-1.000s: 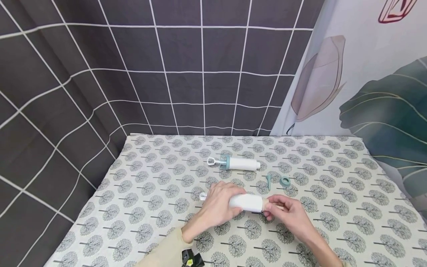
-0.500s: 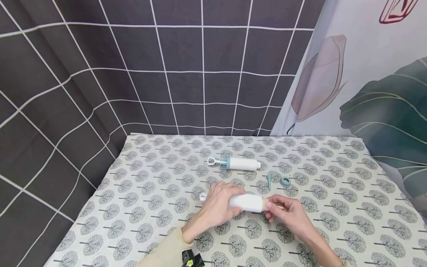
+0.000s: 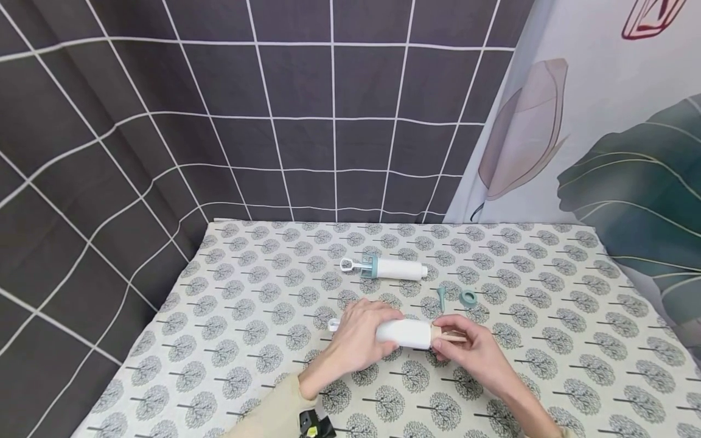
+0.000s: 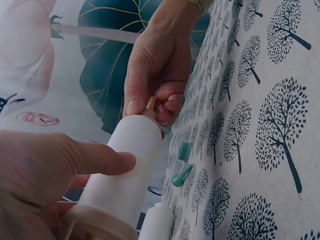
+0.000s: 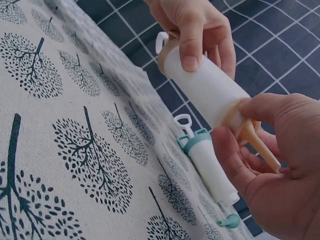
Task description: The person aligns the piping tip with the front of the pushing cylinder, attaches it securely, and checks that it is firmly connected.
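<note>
My left hand [image 3: 358,331] grips a white icing syringe [image 3: 408,334] round its barrel, thumb along the side, and holds it sideways over the cloth. A white pull ring [image 5: 161,43] sticks out past that hand at the beige collar end. At the opposite end my right hand [image 3: 476,353] pinches the beige screw ring [image 5: 232,115] between thumb and fingers. The long beige nozzle [image 5: 261,148] points out from it, through the right hand's curled fingers. Part of the screw ring is hidden by the fingertips.
A second icing syringe [image 3: 401,269], white with a teal collar, lies farther back on the tree-print cloth [image 3: 246,365]. A small teal nozzle [image 3: 441,298] and a teal screw ring [image 3: 468,297] lie right of it. Behind the table hangs a dark grid curtain [image 3: 296,140].
The right hand's fingers have shifted round the screw ring, and the beige nozzle now shows between them in the head view. The left hand and syringe stay in place.
</note>
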The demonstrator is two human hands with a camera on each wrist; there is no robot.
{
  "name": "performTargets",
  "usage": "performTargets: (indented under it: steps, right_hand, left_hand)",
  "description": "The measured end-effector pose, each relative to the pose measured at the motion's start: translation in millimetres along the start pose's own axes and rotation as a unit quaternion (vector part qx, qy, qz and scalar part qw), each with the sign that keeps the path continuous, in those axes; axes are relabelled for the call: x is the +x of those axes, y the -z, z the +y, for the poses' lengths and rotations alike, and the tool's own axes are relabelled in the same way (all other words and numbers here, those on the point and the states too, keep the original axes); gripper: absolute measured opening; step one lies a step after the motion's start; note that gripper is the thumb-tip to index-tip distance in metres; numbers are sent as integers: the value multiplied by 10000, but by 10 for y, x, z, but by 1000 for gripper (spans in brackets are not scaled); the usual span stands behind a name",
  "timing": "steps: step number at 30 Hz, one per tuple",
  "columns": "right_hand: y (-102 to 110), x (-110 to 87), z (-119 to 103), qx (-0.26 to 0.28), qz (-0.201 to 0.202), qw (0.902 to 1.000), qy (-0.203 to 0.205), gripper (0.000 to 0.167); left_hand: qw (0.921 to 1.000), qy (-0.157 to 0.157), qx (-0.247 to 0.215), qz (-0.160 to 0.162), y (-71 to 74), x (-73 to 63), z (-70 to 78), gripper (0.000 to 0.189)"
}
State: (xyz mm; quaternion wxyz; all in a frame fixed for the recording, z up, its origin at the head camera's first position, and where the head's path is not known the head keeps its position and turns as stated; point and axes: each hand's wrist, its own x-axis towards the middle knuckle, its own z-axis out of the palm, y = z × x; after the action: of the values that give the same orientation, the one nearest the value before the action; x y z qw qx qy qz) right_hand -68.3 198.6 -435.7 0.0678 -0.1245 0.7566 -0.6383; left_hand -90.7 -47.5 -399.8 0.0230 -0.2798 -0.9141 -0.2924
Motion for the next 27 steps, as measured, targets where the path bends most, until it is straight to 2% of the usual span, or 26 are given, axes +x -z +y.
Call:
performTargets:
  steps: [7, 19, 27]
  right_hand:
    - [-3, -22, 11, -102, 64, 9998, 153, 35]
    - [-13, -40, 14, -322, 19, 9982, 499, 33]
    - [-25, -45, 18, -305, 21, 9978, 586, 33]
  left_hand:
    - [9999, 55, 37, -104, 8, -1, 6, 41]
    - [9997, 46, -60, -247, 40, 7, -12, 42]
    - [9992, 103, -113, -379, 68, 19, -19, 41]
